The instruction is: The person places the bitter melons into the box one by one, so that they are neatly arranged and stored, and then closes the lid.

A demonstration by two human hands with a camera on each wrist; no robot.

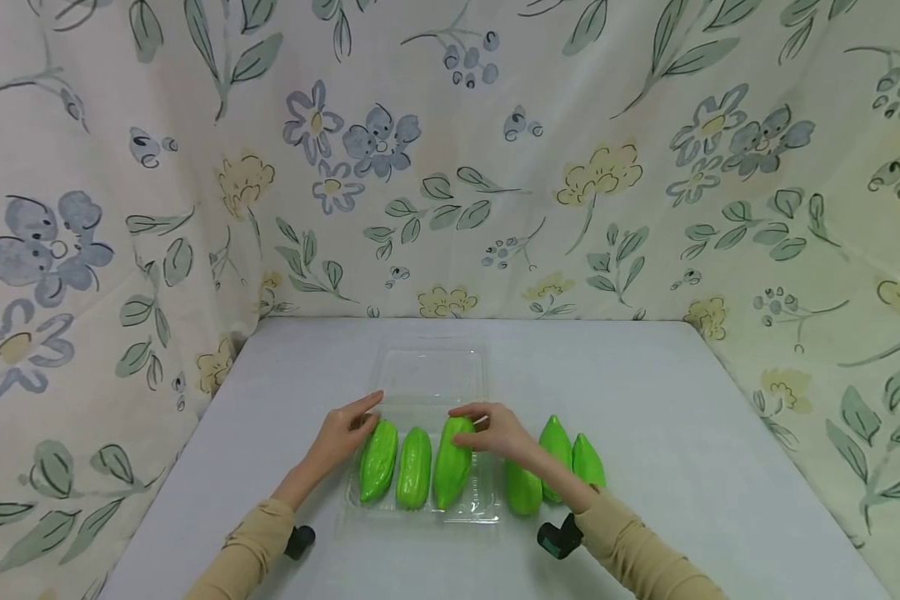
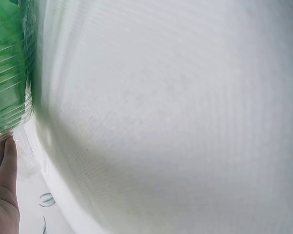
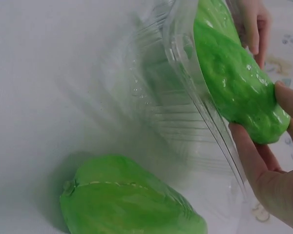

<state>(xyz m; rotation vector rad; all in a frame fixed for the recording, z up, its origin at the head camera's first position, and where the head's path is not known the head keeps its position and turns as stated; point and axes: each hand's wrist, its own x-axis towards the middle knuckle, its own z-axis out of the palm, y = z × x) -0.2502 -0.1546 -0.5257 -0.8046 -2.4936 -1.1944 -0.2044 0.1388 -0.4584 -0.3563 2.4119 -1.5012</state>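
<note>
A clear plastic clamshell box [image 1: 484,493] lies on the table with its lid [image 1: 431,372] folded back. Three bright green bitter melons stand side by side in it: a left one [image 1: 378,461], a middle one [image 1: 414,468] and a right one [image 1: 452,475]. My right hand [image 1: 498,429] pinches the far end of the bumpy right bitter melon [image 3: 239,87] between thumb and fingers. At the box's back left corner, my left hand [image 1: 342,431] has its fingers extended by the left melon's tip. Its straight fingers [image 2: 9,163] touch the box wall in the left wrist view.
Right of the box lie three more green, gourd-like pieces: a near one [image 1: 523,487], a far one [image 1: 555,454] and a slimmer one [image 1: 587,461]. A white cloth covers the table [image 1: 682,467]. Floral curtain [image 1: 450,167] hangs behind and at both sides.
</note>
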